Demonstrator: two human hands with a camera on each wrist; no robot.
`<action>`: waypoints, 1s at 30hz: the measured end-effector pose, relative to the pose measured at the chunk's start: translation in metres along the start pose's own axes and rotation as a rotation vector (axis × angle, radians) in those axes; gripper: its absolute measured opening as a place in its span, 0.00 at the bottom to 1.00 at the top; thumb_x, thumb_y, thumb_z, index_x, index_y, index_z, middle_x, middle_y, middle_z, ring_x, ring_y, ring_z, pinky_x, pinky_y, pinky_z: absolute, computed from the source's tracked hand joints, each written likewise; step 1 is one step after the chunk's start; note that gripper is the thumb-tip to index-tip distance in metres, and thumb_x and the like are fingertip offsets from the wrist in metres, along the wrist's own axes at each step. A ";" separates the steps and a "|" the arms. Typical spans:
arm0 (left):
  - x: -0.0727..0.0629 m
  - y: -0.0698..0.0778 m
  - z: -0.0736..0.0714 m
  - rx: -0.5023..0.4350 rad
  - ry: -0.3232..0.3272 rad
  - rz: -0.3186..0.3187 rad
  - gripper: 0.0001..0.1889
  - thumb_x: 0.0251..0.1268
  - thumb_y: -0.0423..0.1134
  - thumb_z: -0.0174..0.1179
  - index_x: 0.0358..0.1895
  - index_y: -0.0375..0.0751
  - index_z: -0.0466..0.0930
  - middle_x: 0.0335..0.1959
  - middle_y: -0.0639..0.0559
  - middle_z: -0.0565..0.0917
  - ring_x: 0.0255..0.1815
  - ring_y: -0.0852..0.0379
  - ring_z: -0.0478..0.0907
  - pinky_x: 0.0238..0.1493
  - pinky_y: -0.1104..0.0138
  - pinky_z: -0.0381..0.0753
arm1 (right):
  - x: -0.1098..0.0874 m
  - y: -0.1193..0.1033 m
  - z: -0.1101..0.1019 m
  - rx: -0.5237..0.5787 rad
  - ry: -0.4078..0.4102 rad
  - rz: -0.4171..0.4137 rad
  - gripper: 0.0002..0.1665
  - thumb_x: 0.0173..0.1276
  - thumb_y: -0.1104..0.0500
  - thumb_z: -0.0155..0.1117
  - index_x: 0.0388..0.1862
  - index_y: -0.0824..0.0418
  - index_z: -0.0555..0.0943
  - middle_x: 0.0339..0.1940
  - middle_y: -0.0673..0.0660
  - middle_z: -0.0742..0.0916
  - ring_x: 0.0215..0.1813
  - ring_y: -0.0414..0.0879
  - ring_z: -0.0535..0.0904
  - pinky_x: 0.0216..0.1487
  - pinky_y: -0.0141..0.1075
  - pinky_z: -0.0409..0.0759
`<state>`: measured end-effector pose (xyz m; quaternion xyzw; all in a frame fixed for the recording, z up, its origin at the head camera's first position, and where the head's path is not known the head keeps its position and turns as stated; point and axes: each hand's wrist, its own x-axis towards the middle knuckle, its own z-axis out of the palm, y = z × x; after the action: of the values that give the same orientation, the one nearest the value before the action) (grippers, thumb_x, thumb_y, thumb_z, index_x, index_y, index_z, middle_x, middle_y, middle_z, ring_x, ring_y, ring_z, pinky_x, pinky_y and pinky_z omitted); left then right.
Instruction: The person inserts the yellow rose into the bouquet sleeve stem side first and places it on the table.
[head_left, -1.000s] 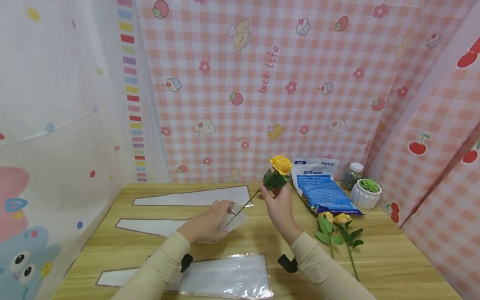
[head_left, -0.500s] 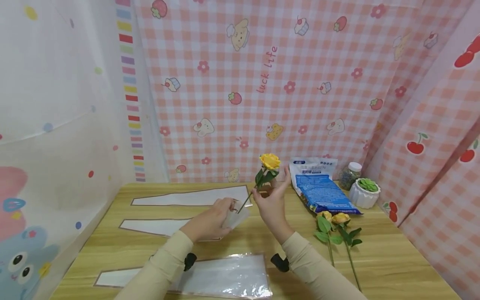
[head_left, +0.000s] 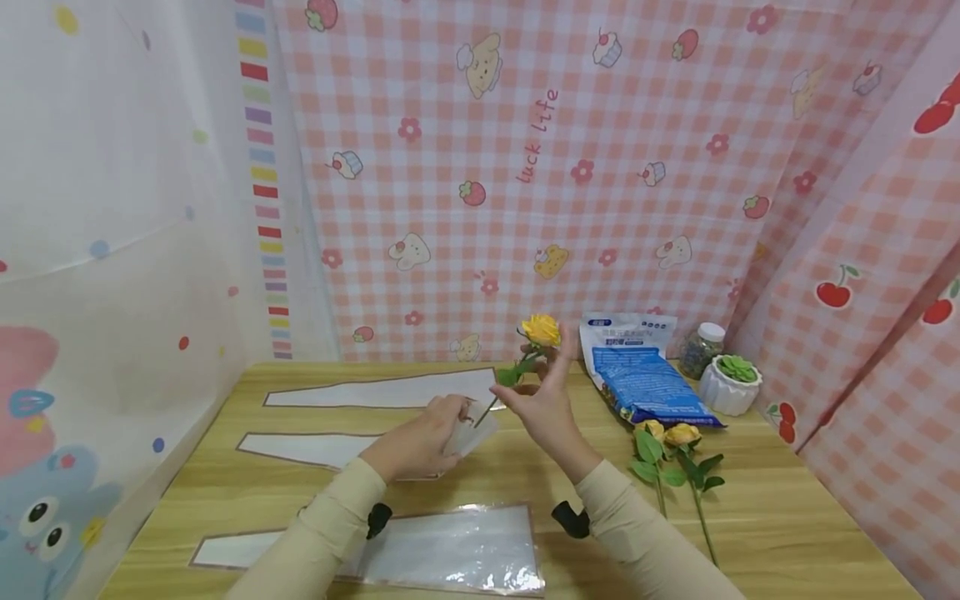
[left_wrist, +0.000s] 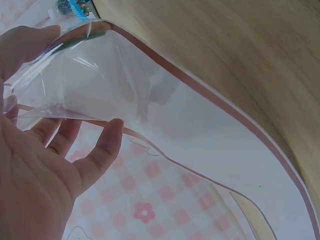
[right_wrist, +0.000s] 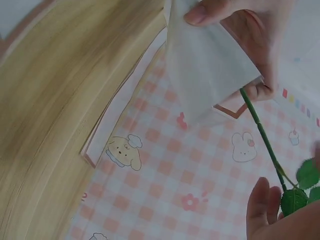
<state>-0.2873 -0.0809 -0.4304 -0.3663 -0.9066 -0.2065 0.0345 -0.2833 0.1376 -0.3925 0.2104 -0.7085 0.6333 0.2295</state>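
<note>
L forearm [head_left: 322,525] & R forearm [head_left: 645,533], both sleeved in cream to the wrists, enter at the lower edge of the head view & angle inward, elbows out of view. L hand [head_left: 420,437]: thumb [left_wrist: 30,42] set opp. bent fingers [left_wrist: 102,145], i.e. gripping posn., w/ back of hand visible in head view. R hand [head_left: 551,408]: slightly farther fwd. than L & near it, in holding posn., thumb directed toward L hand, one finger [head_left: 562,354] pointing up, other fingers partly hidden.
</note>
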 end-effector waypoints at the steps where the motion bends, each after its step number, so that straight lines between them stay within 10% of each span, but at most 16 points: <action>1: 0.000 0.000 -0.001 -0.001 -0.005 -0.008 0.32 0.60 0.38 0.72 0.62 0.41 0.62 0.54 0.47 0.71 0.50 0.54 0.68 0.47 0.61 0.80 | 0.000 -0.001 -0.002 0.006 0.001 0.017 0.69 0.61 0.72 0.72 0.81 0.47 0.33 0.63 0.66 0.71 0.55 0.55 0.76 0.46 0.36 0.84; 9: 0.002 -0.003 -0.002 0.034 0.006 0.018 0.34 0.58 0.36 0.71 0.63 0.40 0.61 0.53 0.48 0.70 0.49 0.55 0.67 0.45 0.64 0.79 | 0.005 -0.016 -0.017 0.129 0.156 0.182 0.29 0.82 0.49 0.49 0.69 0.55 0.48 0.69 0.63 0.69 0.65 0.57 0.71 0.64 0.46 0.70; 16: -0.001 -0.004 -0.002 0.006 0.002 0.012 0.34 0.57 0.35 0.71 0.64 0.40 0.62 0.53 0.49 0.70 0.49 0.56 0.67 0.43 0.65 0.78 | 0.009 -0.026 -0.025 0.193 0.168 0.242 0.20 0.81 0.58 0.52 0.59 0.61 0.55 0.67 0.66 0.66 0.69 0.55 0.70 0.68 0.44 0.71; 23: -0.002 -0.006 -0.003 0.015 0.024 0.034 0.35 0.55 0.34 0.73 0.64 0.39 0.63 0.53 0.49 0.71 0.50 0.55 0.67 0.44 0.64 0.79 | 0.008 -0.026 -0.028 0.312 0.181 0.276 0.14 0.79 0.64 0.53 0.56 0.63 0.61 0.66 0.65 0.72 0.63 0.53 0.73 0.51 0.35 0.83; 30: -0.002 -0.007 -0.005 0.036 0.036 0.072 0.36 0.56 0.33 0.73 0.65 0.35 0.62 0.54 0.49 0.70 0.51 0.54 0.66 0.45 0.64 0.79 | 0.004 -0.023 -0.025 0.265 0.128 0.361 0.17 0.80 0.63 0.53 0.61 0.64 0.62 0.69 0.66 0.73 0.66 0.52 0.72 0.63 0.35 0.75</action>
<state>-0.2908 -0.0889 -0.4287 -0.3941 -0.8958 -0.1952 0.0646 -0.2714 0.1598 -0.3692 0.0681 -0.6295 0.7635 0.1275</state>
